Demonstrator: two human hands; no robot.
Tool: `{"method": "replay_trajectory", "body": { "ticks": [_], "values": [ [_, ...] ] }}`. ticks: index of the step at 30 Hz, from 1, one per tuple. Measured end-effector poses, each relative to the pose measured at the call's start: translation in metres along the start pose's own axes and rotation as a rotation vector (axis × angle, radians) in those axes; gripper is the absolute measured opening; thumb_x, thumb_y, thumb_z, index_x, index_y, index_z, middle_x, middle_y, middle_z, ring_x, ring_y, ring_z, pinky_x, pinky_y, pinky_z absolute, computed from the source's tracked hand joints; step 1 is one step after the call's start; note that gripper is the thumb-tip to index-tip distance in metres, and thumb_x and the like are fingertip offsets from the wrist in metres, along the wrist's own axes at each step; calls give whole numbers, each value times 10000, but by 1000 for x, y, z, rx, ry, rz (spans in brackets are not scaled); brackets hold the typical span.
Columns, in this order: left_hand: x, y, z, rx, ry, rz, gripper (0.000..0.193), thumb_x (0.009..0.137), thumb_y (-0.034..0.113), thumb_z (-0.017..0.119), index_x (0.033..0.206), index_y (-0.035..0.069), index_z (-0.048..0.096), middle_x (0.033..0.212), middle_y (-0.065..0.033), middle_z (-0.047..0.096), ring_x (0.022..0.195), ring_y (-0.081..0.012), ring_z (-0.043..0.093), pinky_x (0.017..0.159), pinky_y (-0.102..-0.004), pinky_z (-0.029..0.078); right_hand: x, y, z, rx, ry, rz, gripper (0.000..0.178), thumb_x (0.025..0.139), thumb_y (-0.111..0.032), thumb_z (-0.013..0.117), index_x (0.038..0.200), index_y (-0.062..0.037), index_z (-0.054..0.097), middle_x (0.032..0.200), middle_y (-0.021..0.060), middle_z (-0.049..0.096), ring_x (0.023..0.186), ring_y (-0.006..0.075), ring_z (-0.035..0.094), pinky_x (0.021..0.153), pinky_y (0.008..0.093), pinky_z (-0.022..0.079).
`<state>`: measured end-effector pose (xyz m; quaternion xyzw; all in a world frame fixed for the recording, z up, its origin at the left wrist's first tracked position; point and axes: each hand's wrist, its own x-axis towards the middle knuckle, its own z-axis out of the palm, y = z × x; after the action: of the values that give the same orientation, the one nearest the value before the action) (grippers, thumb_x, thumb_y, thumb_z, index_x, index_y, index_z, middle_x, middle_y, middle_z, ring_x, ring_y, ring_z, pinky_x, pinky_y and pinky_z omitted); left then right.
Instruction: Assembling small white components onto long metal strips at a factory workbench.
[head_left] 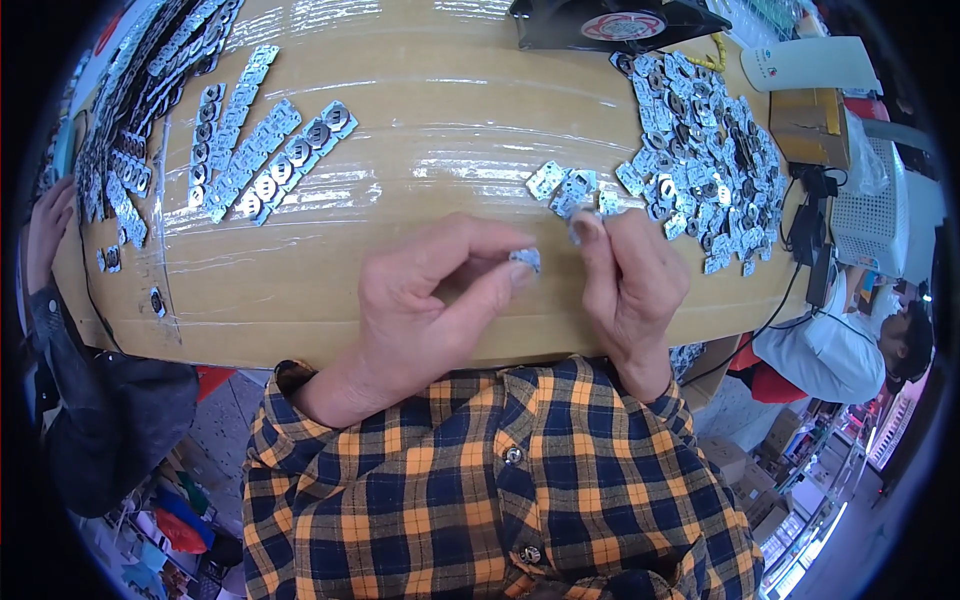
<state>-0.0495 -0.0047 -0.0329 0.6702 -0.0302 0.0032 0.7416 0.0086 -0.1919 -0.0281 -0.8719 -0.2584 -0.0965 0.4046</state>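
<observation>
Head view — left hand [425, 290] pinching a small circuit piece [525, 259], right hand [635, 275] with thumb and fingers pressed together — contents unclear, board heap [708, 150] rightward on tan surface [420, 75]

Shirt [440, 520], one: long-sleeved, plaid; blocks of dark navy, orange-yellow and muted brown, crossed by thin lines. Front placket [520, 500]: vertical, same cloth; upper button [513, 456] and lower button [530, 553], both round, glossy, greyish. Left cuff [292, 383]: wide, loose at the wrist. Right cuff [672, 402]: matching plaid. Left hand [415, 290], right hand [635, 275]: bare.
</observation>
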Motion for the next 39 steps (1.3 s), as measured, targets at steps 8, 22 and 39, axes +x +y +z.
{"method": "replay_trajectory", "body": {
  "ticks": [8, 22, 39],
  "values": [
    [2, -1, -1, -380, 77, -198, 207, 912, -23, 619, 1114, -69, 627, 891, -118, 694, 747, -130, 672, 657, -244, 573, -2, -22, -11, 435, -210, 316, 131, 919, -44, 613, 819, 36, 636, 651, 83, 539, 547, 161, 514, 507, 281, 383],
    [3, 0, 1, -243, 39, -122, 154, 886, -34, 619, 1031, -19, 667, 888, -28, 677, 760, -51, 626, 681, -180, 512, 6, -12, -9, 503, -204, 318, 120, 914, -25, 614, 822, 46, 641, 619, 47, 528, 538, 108, 482, 498, 265, 364],
    [3, 3, -2, -330, -1, -273, 162, 902, 10, 655, 1058, -35, 660, 890, -37, 685, 774, -53, 631, 666, -188, 519, 2, -13, -10, 577, -302, 285, 287, 979, -160, 552, 779, 30, 627, 661, 19, 576, 516, 44, 490, 462, 194, 345]
  ]
}}
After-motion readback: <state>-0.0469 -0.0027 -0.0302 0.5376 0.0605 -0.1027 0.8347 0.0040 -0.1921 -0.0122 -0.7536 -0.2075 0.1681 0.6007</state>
